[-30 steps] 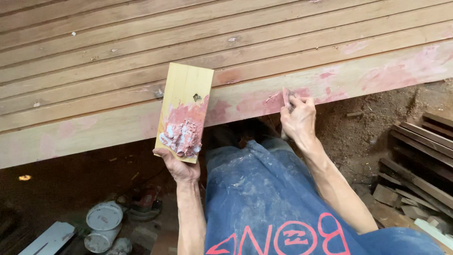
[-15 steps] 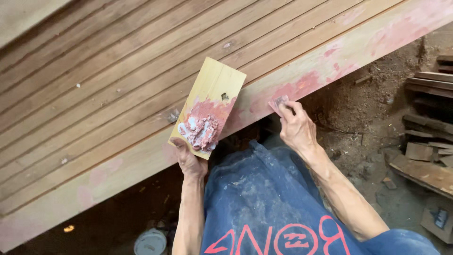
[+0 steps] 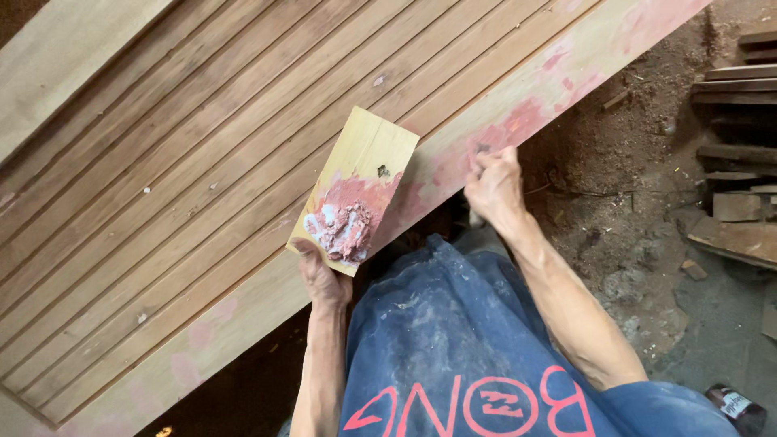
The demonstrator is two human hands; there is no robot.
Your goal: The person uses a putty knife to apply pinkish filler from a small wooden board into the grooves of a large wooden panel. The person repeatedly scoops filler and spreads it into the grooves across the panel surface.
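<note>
The left hand [image 3: 322, 279], at lower centre of the frame, holds a small wooden board [image 3: 356, 188] by its lower end, fingers clamped on its underside edge; the board tilts up toward the centre and carries a mound of pink and white filler paste [image 3: 346, 226] on its lower half. The right hand [image 3: 494, 184], right of centre, is pressed to the edge rail [image 3: 558, 81] of a large slatted wooden panel [image 3: 202, 146], fingers together and curled; whether they pinch a small spreading tool cannot be told, as the fingertips hide it. Compared with half a second ago, the whole view has rotated further, so the panel now runs steeply from lower left to upper right; the right hand remains on the same pink-stained stretch of the rail, now bunched tighter against it, while the board has kept its station just left of that hand. Judgement: filler is being worked into the rail at this spot, with supply on the board held ready alongside. Pink patches show farther along the rail toward the upper right and lower left. Scrap timber [image 3: 736, 218] lies on the dirt floor [image 3: 631, 202] at right; a dark bottle [image 3: 735, 409] sits at the lower right corner.
</note>
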